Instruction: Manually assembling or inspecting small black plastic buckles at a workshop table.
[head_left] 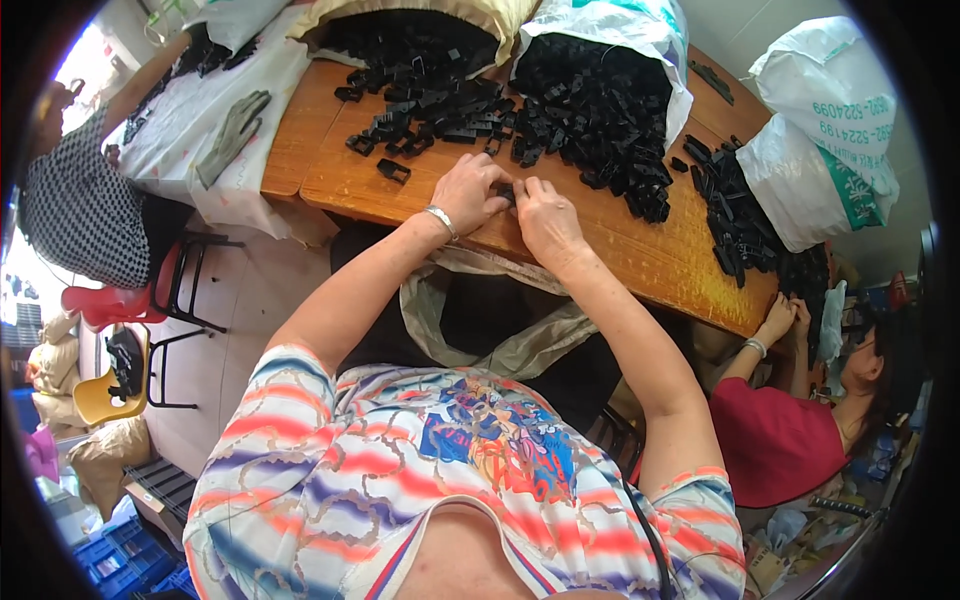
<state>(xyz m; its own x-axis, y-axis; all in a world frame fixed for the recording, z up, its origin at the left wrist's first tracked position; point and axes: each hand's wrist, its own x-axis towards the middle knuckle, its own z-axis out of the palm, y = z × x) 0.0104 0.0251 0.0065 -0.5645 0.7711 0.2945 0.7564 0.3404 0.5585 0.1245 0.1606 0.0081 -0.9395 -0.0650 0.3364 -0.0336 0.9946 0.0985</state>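
2 hands meet at the table edge | your left hand (pixel 470 192) and right hand (pixel 545 218) pinch 1 small black plastic clip (pixel 508 192) between fingertips | likely light, stiff; grip its outer edges | loose black clips (pixel 440 110) heaped just beyond your knuckles

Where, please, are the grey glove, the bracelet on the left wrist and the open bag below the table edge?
grey glove (pixel 232 135): head view, on its palm.
bracelet (pixel 440 219): head view, on the band across the left wrist.
open bag (pixel 420 300): head view, on its left rim.
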